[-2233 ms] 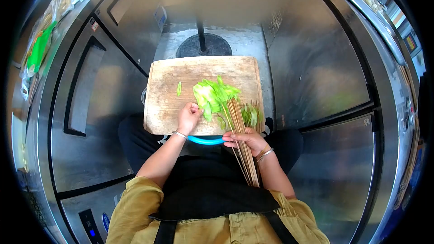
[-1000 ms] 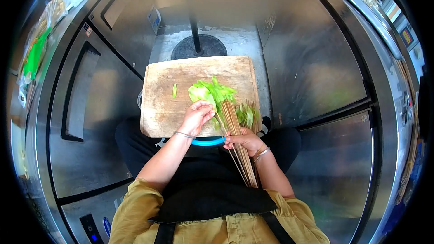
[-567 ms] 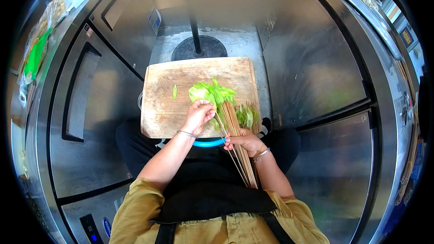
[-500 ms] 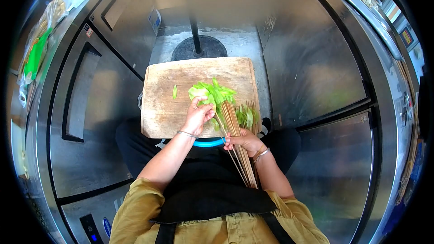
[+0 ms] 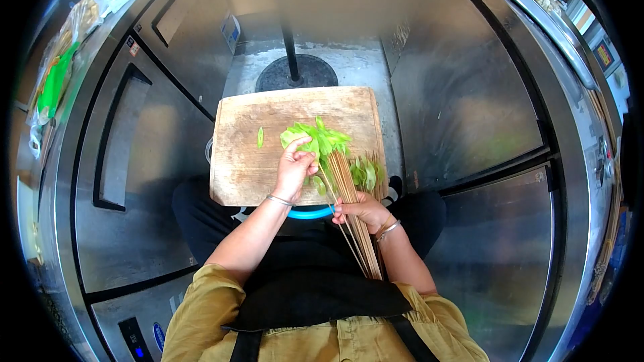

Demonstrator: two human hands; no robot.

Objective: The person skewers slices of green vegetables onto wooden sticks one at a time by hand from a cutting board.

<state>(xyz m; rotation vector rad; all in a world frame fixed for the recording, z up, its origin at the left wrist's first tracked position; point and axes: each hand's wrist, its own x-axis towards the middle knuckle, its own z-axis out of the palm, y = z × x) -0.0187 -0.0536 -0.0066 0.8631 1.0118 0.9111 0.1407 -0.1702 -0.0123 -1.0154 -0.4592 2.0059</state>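
My left hand [image 5: 295, 171] is closed in a pinch on a green leaf [image 5: 312, 147] at the near side of a leafy cluster. The tip of a single thin skewer [image 5: 327, 181] reaches its fingertips; the exact contact is hidden. Wrapped round a thick bundle of bamboo skewers [image 5: 355, 231] is my right hand [image 5: 369, 212], which also steadies the single skewer. Bright green leaves [image 5: 329, 137] sit on the bundle's far ends, above the wooden cutting board [image 5: 245, 174]. More leaves on skewers [image 5: 365, 174] lie at the board's right edge.
One loose leaf [image 5: 260, 137] lies on the board's left half. Under the board shows a blue rim [image 5: 310, 214]. Steel cabinets [image 5: 463, 74] stand close on both sides. Behind the board, a black pole [image 5: 287, 33] rises from a round base [image 5: 268, 77].
The hands, leaves and skewers hold almost the same position. The view has shifted very slightly.
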